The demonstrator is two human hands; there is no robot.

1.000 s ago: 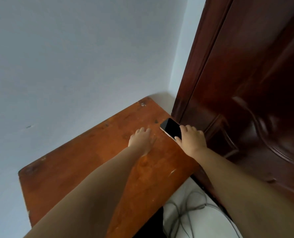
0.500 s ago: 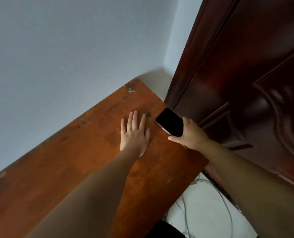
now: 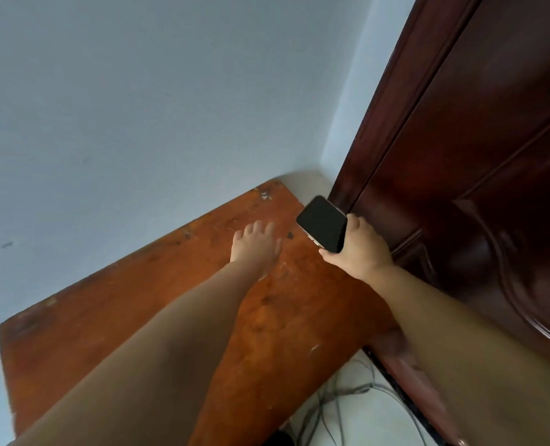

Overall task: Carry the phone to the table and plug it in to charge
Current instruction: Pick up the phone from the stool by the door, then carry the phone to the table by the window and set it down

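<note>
A scuffed wooden table fills a corner between a pale blue wall and a dark red-brown door. Grey cables trail over the white floor below. The right hand grips the dark-screened phone above the table's far edge; the left hand rests fingers-spread on the wood.
</note>
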